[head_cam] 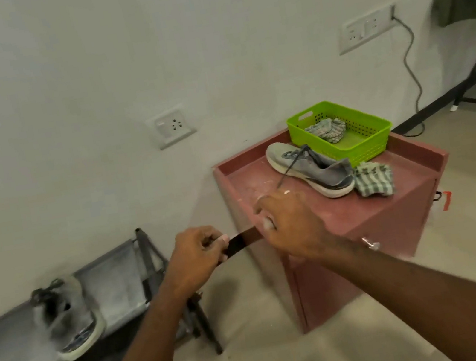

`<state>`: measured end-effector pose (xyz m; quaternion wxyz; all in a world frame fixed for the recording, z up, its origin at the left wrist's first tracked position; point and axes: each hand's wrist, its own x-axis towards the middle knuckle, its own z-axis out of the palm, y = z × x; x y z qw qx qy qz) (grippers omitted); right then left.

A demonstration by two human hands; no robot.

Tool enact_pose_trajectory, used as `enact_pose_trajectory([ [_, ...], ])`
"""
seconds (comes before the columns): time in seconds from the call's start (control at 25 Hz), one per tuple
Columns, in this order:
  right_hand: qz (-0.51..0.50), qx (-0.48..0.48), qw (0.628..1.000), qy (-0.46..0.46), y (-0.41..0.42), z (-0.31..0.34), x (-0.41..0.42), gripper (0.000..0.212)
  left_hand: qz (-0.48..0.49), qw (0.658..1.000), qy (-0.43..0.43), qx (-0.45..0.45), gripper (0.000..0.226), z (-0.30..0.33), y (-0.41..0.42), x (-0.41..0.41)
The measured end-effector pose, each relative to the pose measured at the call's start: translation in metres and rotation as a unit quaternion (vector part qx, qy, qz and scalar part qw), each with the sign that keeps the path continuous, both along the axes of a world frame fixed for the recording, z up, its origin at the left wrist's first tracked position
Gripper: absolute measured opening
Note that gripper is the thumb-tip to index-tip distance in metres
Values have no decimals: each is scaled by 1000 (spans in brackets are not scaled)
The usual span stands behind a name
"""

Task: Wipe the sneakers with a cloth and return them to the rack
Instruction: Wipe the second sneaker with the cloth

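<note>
— Fingers of the left hand are curled, pinching one end of a dark strap. See the other end?

— Yes, the right hand has it; those fingers are curled round the strap's right end, just at the near left edge of the tabletop.

— Where are the sneakers?

— One sneaker lies on its side on the red tabletop, just beyond the right hand, a lace trailing toward the knuckles. The other sneaker sits on the rack at the left, against the wall; it is blurred.

— And the cloth?

— A striped cloth lies touching the heel of the tabletop sneaker, on its right. A second cloth is bunched inside the green basket at the far side of the tabletop.
</note>
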<state>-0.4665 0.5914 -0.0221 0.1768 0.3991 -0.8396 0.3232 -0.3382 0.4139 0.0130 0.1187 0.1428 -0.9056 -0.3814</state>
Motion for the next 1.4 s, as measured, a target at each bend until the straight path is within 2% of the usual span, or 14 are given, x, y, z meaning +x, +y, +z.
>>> enact_pose_trajectory([
  [0.12, 56, 59, 997, -16, -44, -12, 49, 22, 63, 995, -71, -7, 18, 4, -53, 78],
  [0.32, 121, 164, 978, -47, -133, -4, 116, 21, 268, 962, -50, 16, 12, 5, -121, 193],
  [0.44, 148, 184, 969, -67, -177, 7, 147, 16, 357, 933, -25, 30, 11, -11, -146, 220],
  [0.52, 164, 187, 965, -78, -202, 13, 164, 14, 388, 921, -14, 23, 19, -21, -159, 229],
  [0.64, 175, 186, 962, -93, -229, 9, 181, 11, 403, 915, -7, 5, 40, -31, -173, 226],
  [0.76, 171, 202, 959, -99, -243, -6, 189, 10, 387, 921, -35, -7, 56, -42, -184, 206],
  [0.88, 163, 216, 956, -115, -252, -18, 187, 10, 397, 916, -50, -14, 37, -51, -188, 186],
  [1.0, 156, 212, 956, -132, -250, -22, 180, 10, 455, 890, -25, -1, 19, -49, -185, 177],
  [1.12, 156, 188, 960, -137, -242, -17, 175, 9, 496, 867, 24, 40, 24, -43, -175, 171],
  [1.2, 148, 167, 966, -131, -228, -10, 163, 10, 475, 877, 48, 61, 24, -34, -153, 158],
  [1.4, 122, 137, 977, -109, -153, 3, 111, 22, 351, 928, 106, 71, 14, -13, -83, 106],
])
